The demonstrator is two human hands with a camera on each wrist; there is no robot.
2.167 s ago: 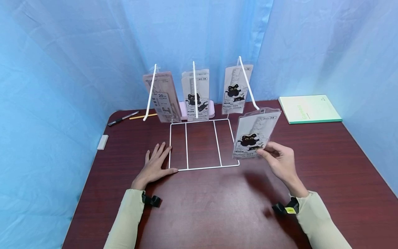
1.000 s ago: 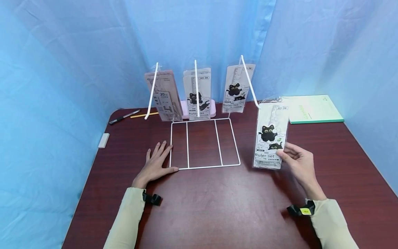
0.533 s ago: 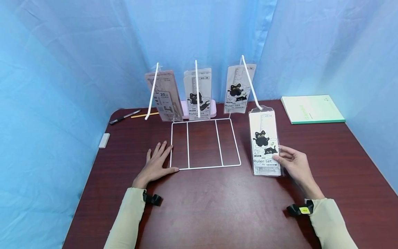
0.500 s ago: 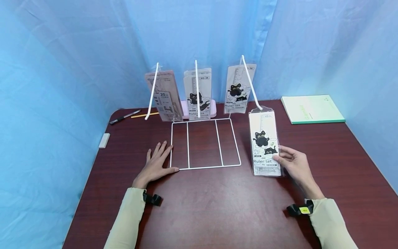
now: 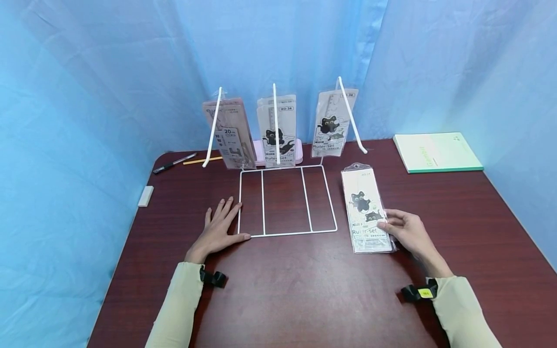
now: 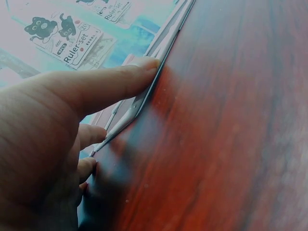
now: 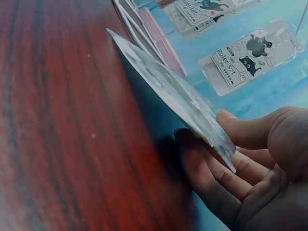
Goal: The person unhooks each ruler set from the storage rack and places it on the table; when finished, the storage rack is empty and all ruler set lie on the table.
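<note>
My right hand (image 5: 404, 232) pinches the lower right edge of a ruler set pack (image 5: 365, 208), thumb on the front and fingers behind. In the right wrist view the pack (image 7: 173, 96) tilts, its far edge low at the table top. A cat print and "Ruler-set" show on its card. My left hand (image 5: 217, 227) rests with spread fingers at the left front corner of the white wire display rack (image 5: 287, 234). Its thumb (image 6: 130, 79) lies over the frame. Another ruler set (image 5: 329, 126) hangs on the rack's right prong.
More ruler sets (image 5: 285, 137) hang on the middle prong, pinkish packs (image 5: 232, 133) on the left one. A lilac case (image 5: 298, 152) lies behind. A pen (image 5: 174, 164), yellow pencil (image 5: 202, 161) and white eraser (image 5: 145, 196) lie left, a green notebook (image 5: 437, 152) at back right.
My right hand has drawn the ruler set pack away from the tip of the right prong, then lowered and tilted it toward the table. My left hand stays in place.
</note>
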